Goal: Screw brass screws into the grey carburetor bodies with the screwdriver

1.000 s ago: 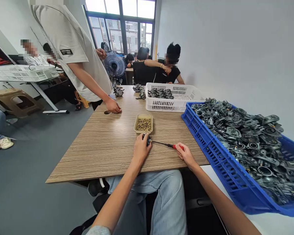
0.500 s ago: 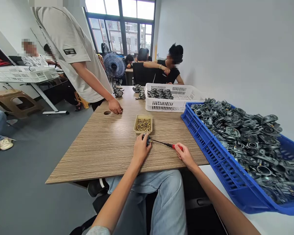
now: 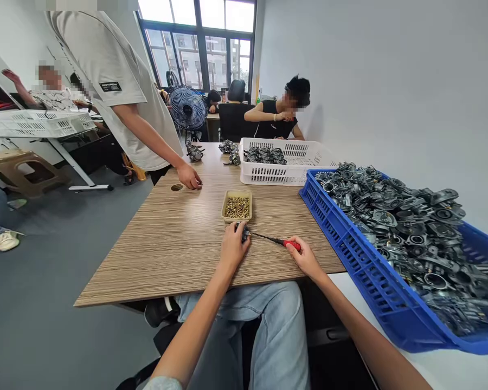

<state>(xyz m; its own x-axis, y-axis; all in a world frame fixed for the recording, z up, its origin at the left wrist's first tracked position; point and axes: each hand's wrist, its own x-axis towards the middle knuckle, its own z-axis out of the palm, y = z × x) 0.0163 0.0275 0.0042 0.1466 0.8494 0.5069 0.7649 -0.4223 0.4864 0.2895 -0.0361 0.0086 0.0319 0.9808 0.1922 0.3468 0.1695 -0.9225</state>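
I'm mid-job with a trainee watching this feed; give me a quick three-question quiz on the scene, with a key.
1. Which of the wearer's hands holds the red-handled screwdriver?
2. True or false: in the picture, the blue crate stands left of the tan tray.
3. What is in the grip of the left hand? A) a fan; B) a dark metallic part; C) a white basket.

Key: 1. the right hand; 2. false; 3. B.

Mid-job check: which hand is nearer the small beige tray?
Left. The left hand is just in front of the small beige tray, on a dark metal part; the right hand, holding the red-handled screwdriver, is farther off to its right.
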